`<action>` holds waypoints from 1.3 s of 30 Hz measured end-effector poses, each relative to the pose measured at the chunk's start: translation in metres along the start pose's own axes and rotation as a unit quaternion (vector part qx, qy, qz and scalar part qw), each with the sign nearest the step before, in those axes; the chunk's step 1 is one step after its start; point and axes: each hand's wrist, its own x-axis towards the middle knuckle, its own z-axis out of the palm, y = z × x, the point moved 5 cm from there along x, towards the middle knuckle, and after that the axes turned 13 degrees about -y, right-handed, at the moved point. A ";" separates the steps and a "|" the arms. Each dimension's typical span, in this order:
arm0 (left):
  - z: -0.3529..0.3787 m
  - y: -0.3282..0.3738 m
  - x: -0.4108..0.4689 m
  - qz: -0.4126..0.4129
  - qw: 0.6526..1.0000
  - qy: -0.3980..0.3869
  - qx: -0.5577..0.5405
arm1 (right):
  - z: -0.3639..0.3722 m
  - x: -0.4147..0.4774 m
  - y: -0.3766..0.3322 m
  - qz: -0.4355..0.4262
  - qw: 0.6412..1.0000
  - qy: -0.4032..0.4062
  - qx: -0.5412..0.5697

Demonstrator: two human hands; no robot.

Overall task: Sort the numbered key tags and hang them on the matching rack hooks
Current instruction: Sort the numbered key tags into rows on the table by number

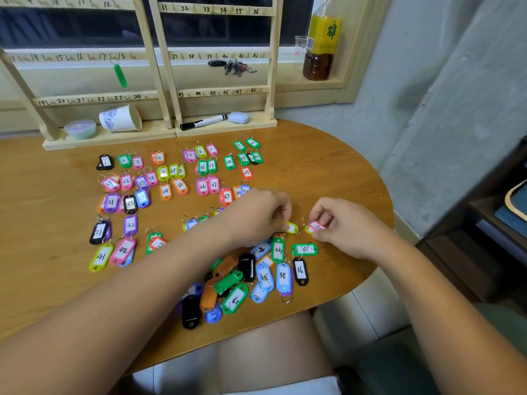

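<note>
Several coloured numbered key tags lie in rows (159, 178) across the round wooden table (342, 172). A loose heap of tags (245, 280) sits near the front edge. My left hand (262, 215) pinches a yellow tag (291, 227) just above the heap. My right hand (342, 223) pinches a pink tag (317, 226) that lies on another yellow tag. Two wooden racks with numbered hooks stand at the back, the left rack (85, 57) and the right rack (219, 56). One green tag (120, 75) hangs near hook 18.
A paper cup (119, 118) and a lidded tub (80, 129) rest on the left rack's base. A marker (203, 122) and a small blue case (239, 117) lie on the right base. A key bunch (236, 67) and a bottle (320, 44) sit on the windowsill.
</note>
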 end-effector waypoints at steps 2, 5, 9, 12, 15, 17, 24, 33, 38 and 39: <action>-0.003 -0.004 -0.008 -0.007 0.999 0.033 -0.041 | -0.001 0.001 0.000 0.016 1.000 -0.011 0.008; -0.011 -0.014 -0.024 -0.036 0.989 0.081 -0.120 | -0.002 0.003 0.001 0.037 0.997 -0.041 0.045; -0.021 -0.030 -0.049 -0.064 0.957 0.094 -0.268 | -0.002 0.004 0.001 0.038 0.995 -0.061 0.064; -0.028 -0.036 -0.068 -0.059 0.933 0.109 -0.338 | -0.001 0.004 -0.002 0.019 0.995 -0.061 0.072; -0.033 -0.038 -0.082 -0.055 0.910 0.126 -0.391 | -0.001 0.006 -0.003 0.005 0.994 -0.040 0.105; -0.034 -0.039 -0.087 -0.049 0.894 0.140 -0.423 | -0.001 0.007 -0.006 0.000 0.986 -0.030 0.162; -0.035 -0.040 -0.095 -0.027 0.874 0.180 -0.451 | -0.001 0.012 -0.011 -0.010 0.979 -0.019 0.203; -0.033 -0.043 -0.102 -0.023 0.846 0.202 -0.493 | 0.008 0.006 -0.055 -0.129 0.884 -0.002 0.449; -0.036 -0.044 -0.107 -0.024 0.848 0.223 -0.480 | 0.016 0.002 -0.079 -0.172 0.865 0.004 0.472; -0.037 -0.044 -0.108 -0.023 0.849 0.224 -0.479 | 0.017 0.002 -0.082 -0.177 0.863 0.007 0.474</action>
